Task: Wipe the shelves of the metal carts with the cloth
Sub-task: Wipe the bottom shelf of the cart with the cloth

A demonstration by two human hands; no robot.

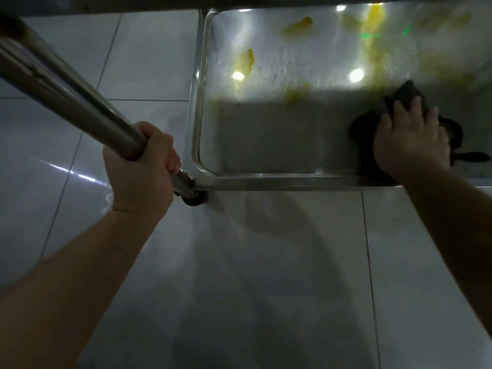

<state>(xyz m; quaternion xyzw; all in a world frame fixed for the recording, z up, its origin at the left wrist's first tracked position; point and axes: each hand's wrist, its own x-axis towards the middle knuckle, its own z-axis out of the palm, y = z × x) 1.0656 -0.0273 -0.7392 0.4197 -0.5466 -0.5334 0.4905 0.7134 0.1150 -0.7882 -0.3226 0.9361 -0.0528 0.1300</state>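
Left hand [141,166] clenched round the cart's steel upright post [66,86]. Right hand [410,139] flat, fingers spread, pressing a dark cloth [404,94] onto the bottom shelf [266,134], near right. Yellow smears [246,61] farther back. Caster [194,199] at the near-left corner on tile floor [266,275].

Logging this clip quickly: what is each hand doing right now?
Left hand: closed around the shiny metal cart post.
Right hand: fingers fairly straight, pressing the dark crumpled cloth onto the stainless steel shelf.
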